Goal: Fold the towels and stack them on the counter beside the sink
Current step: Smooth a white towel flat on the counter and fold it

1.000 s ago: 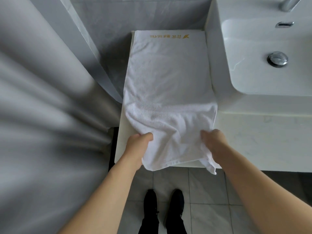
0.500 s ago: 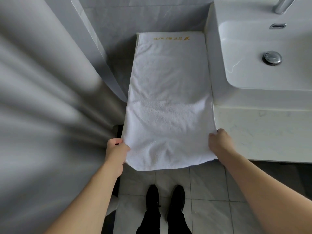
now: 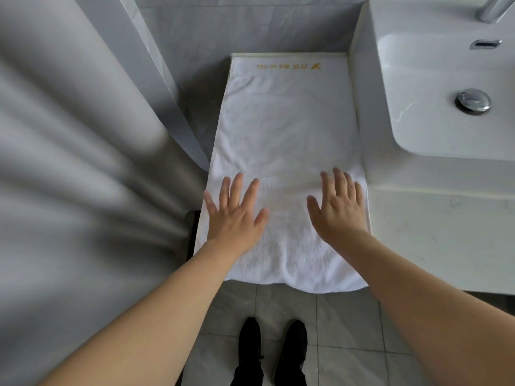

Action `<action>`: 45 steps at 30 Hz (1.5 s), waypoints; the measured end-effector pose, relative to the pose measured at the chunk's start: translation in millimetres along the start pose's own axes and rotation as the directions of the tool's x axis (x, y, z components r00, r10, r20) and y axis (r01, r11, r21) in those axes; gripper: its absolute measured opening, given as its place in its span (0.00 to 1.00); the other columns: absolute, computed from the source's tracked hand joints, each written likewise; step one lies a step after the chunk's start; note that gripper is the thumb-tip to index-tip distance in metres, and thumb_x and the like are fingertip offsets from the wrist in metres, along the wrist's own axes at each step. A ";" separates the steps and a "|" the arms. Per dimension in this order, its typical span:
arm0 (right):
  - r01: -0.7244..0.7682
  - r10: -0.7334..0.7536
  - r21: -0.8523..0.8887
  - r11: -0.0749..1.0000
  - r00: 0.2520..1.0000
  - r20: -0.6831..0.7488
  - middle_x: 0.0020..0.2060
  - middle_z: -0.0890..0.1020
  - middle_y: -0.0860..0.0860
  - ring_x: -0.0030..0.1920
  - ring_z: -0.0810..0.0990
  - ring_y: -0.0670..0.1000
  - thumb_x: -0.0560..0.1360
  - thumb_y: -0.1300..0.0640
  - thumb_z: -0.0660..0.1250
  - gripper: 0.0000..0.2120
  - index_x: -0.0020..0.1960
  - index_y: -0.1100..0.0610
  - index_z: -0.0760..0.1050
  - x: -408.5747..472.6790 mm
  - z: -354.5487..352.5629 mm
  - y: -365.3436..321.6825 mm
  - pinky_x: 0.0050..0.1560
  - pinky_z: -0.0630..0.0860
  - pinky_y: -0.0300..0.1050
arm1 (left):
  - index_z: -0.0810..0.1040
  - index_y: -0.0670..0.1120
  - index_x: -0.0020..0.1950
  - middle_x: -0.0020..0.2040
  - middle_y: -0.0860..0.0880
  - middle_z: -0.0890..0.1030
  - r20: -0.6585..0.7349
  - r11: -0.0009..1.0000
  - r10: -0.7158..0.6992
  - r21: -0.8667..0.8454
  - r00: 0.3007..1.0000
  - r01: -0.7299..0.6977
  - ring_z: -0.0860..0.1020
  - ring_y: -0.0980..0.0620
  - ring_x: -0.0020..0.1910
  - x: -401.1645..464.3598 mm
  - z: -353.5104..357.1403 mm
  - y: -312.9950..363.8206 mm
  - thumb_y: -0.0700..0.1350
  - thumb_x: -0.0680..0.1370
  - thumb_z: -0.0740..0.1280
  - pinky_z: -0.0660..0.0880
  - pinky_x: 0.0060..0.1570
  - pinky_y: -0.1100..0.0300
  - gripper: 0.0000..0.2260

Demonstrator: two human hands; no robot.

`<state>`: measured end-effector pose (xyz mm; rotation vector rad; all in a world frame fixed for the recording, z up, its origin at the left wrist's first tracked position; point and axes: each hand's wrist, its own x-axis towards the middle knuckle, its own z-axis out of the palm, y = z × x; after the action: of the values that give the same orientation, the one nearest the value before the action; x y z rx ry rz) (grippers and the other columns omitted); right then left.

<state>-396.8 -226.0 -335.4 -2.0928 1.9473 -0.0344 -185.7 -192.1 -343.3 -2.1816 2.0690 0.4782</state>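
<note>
White towel (image 3: 287,129) lies spread lengthwise on the narrow counter (image 3: 434,235) just left of the sink (image 3: 446,79), gold lettering at its far end, near edge drooping over the counter's front above the grey floor tiles (image 3: 345,324). My left hand (image 3: 237,215) and right hand (image 3: 338,207) rest flat on its near half, fingers straight and spread, grasping nothing, left by the left edge, right by the right edge. Grey curtain (image 3: 69,176) hangs to my left; my black shoes (image 3: 274,349) show below.
</note>
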 end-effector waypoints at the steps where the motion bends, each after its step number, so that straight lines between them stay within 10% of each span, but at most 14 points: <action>1: 0.026 -0.025 -0.041 0.999 1.000 0.009 0.79 0.45 0.56 0.79 0.42 0.57 0.82 0.42 0.47 0.32 0.80 0.55 0.45 7.7 7.4 5.1 0.78 0.39 0.53 | 0.37 0.57 0.81 0.81 0.51 0.34 0.023 1.000 0.022 0.016 1.000 -0.022 0.33 0.46 0.79 10.0 6.0 -1.7 0.63 0.83 0.45 0.34 0.74 0.36 0.30; 5: 0.013 -0.009 -0.132 0.991 1.000 0.029 0.79 0.39 0.54 0.78 0.36 0.56 0.77 0.34 0.38 0.37 0.80 0.52 0.39 9.1 34.7 32.7 0.77 0.36 0.54 | 0.34 0.57 0.80 0.81 0.50 0.33 0.007 0.995 0.034 0.089 0.999 -0.034 0.33 0.46 0.79 18.0 29.3 -11.4 0.66 0.81 0.41 0.35 0.76 0.40 0.32; 9: 0.010 -0.006 -0.114 0.993 0.999 0.035 0.79 0.39 0.54 0.78 0.35 0.56 0.77 0.34 0.38 0.37 0.80 0.52 0.39 5.7 32.8 30.5 0.77 0.36 0.54 | 0.56 0.51 0.80 0.80 0.45 0.55 -0.206 0.995 0.098 0.021 0.974 -0.096 0.55 0.42 0.78 32.5 9.5 1.1 0.62 0.79 0.45 0.50 0.77 0.42 0.31; 16: 0.068 -0.066 0.009 0.998 0.987 -0.145 0.77 0.58 0.60 0.77 0.54 0.60 0.78 0.41 0.44 0.34 0.76 0.61 0.61 52.6 -2.3 3.0 0.77 0.49 0.59 | 0.36 0.58 0.81 0.81 0.51 0.34 -0.016 0.995 0.039 0.088 0.999 -0.037 0.32 0.45 0.79 130.1 -6.7 14.7 0.67 0.81 0.42 0.35 0.72 0.31 0.31; 23: 0.036 -0.036 -0.086 0.996 0.999 0.009 0.80 0.43 0.53 0.79 0.40 0.57 0.80 0.38 0.42 0.32 0.80 0.50 0.42 164.8 1.9 15.0 0.77 0.38 0.57 | 0.36 0.58 0.80 0.80 0.53 0.32 -0.003 0.998 0.030 0.051 1.000 -0.030 0.31 0.47 0.79 135.4 -9.3 16.3 0.67 0.80 0.42 0.33 0.71 0.30 0.32; 28: 0.019 -0.020 -0.107 0.994 1.000 -0.008 0.79 0.40 0.52 0.78 0.36 0.59 0.79 0.35 0.41 0.33 0.80 0.46 0.39 168.9 12.2 24.3 0.76 0.35 0.57 | 0.45 0.57 0.81 0.82 0.50 0.41 -0.268 0.996 0.089 0.017 0.959 -0.088 0.38 0.45 0.80 223.0 -58.1 30.2 0.58 0.83 0.51 0.37 0.72 0.30 0.28; 33: 0.016 -0.023 -0.158 0.987 0.999 -0.042 0.80 0.42 0.52 0.78 0.37 0.59 0.76 0.34 0.37 0.35 0.80 0.45 0.40 168.5 14.0 23.4 0.74 0.33 0.61 | 0.40 0.59 0.81 0.82 0.52 0.37 -0.032 0.999 0.012 0.050 0.999 -0.011 0.35 0.45 0.80 285.8 -53.4 27.0 0.65 0.82 0.45 0.36 0.72 0.29 0.30; 45: 0.027 -0.029 -0.116 0.993 1.000 -0.011 0.79 0.38 0.50 0.77 0.33 0.58 0.75 0.33 0.38 0.35 0.79 0.43 0.37 173.2 11.0 25.2 0.75 0.35 0.61 | 0.42 0.63 0.80 0.82 0.54 0.40 -0.004 0.997 -0.003 0.073 1.000 0.003 0.37 0.46 0.81 368.4 -83.7 37.1 0.68 0.80 0.45 0.36 0.69 0.26 0.30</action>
<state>-403.5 -395.1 -381.4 -2.1979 1.9716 0.0608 -198.2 -570.8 -365.9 -2.1460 2.0508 0.3913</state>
